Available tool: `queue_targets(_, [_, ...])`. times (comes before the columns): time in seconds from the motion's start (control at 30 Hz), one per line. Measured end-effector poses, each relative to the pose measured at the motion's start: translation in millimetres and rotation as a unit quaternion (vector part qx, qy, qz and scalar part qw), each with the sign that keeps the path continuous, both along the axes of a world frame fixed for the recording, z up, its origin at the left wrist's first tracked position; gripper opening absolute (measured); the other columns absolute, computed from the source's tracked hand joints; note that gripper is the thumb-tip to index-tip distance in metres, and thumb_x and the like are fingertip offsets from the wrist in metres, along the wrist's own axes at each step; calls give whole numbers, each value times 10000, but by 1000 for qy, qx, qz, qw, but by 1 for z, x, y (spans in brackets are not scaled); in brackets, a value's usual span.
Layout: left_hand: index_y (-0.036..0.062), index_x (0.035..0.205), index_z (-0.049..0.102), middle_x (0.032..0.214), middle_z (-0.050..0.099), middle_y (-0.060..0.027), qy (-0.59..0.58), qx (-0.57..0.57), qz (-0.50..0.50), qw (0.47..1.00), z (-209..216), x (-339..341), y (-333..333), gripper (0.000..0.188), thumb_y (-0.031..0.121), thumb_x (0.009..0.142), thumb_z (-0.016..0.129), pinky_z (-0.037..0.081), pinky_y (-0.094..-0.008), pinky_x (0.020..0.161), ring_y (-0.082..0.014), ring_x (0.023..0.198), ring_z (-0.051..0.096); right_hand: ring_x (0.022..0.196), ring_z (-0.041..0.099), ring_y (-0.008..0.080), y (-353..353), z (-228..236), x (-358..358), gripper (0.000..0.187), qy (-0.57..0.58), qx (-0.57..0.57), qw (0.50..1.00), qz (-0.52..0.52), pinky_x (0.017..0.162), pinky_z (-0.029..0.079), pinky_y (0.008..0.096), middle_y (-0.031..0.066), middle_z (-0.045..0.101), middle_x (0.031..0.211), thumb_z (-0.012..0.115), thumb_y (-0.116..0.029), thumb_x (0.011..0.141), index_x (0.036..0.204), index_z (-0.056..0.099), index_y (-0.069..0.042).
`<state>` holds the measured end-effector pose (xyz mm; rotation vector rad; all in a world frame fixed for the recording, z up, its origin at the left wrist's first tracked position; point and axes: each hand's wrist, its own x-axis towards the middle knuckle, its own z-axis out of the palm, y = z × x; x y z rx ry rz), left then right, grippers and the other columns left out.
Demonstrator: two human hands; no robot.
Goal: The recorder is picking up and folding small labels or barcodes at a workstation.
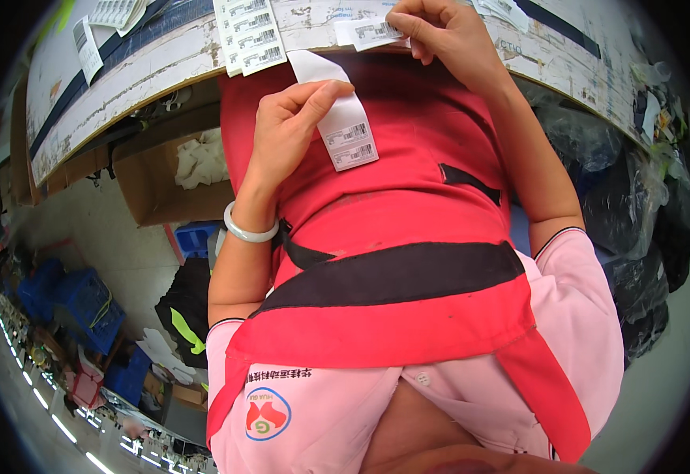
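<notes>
My left hand [294, 126], a pale bangle on its wrist, pinches a white label strip [350, 142] between thumb and fingers. The strip hangs over my red apron [408, 118], its printed labels at the lower end and its blank upper end curling toward the table edge. Farther right, over the table's near edge, the thumb and fingers of my right hand [451, 39] close on the right end of a small printed label [369, 33]. Between the two hands, at the back, sheets of printed labels [252, 39] lie on the table, slightly overhanging its edge.
The worn white table [151, 79] has dark tape bands. More label slips [88, 49] lie at its left, and papers [507, 12] at its right. Below on the left stand a cardboard box [144, 186] with white cloth and a blue crate [92, 304]. Plastic bags [629, 197] hang at right.
</notes>
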<state>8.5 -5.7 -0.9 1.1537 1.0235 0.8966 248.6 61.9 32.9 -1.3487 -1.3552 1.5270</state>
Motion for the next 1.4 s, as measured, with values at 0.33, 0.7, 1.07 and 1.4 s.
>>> queue_targets(0.33, [-21, 943, 728, 766, 636, 38, -97, -93, 18, 991, 11, 6, 1, 178, 150, 906, 700, 370, -169, 560, -8, 663, 501, 634, 534, 24, -32, 11, -10, 186, -46, 63, 996, 42, 555, 426, 169, -21, 617, 811, 639, -184, 946, 1061, 665, -40])
queue_targets(0.7, [-47, 957, 713, 865, 678, -11, -32, -80, -5, 996, 22, 7, -5, 179, 118, 925, 649, 430, -183, 658, -52, 784, 573, 737, 572, 38, -26, 13, 18, 172, -37, 50, 998, 19, 679, 468, 195, -25, 632, 805, 682, -211, 912, 947, 688, -43])
queue_targets(1.07, [7, 1149, 677, 971, 672, -42, -22, -83, 12, 996, 20, 5, -7, 260, 34, 891, 661, 453, -182, 618, -41, 726, 579, 848, 597, 83, -4, -3, 70, 237, -317, 226, 915, -105, 762, 485, 249, 16, 671, 920, 677, -228, 912, 1005, 686, -9])
queue_targets(1.4, [-11, 1132, 686, 978, 697, -54, -81, -38, -8, 996, 25, -1, -3, 231, 74, 919, 653, 489, -205, 749, -71, 847, 609, 754, 567, 42, -51, 1, -23, 158, 39, -65, 988, 137, 698, 463, 193, 0, 640, 826, 674, -146, 913, 950, 661, 7])
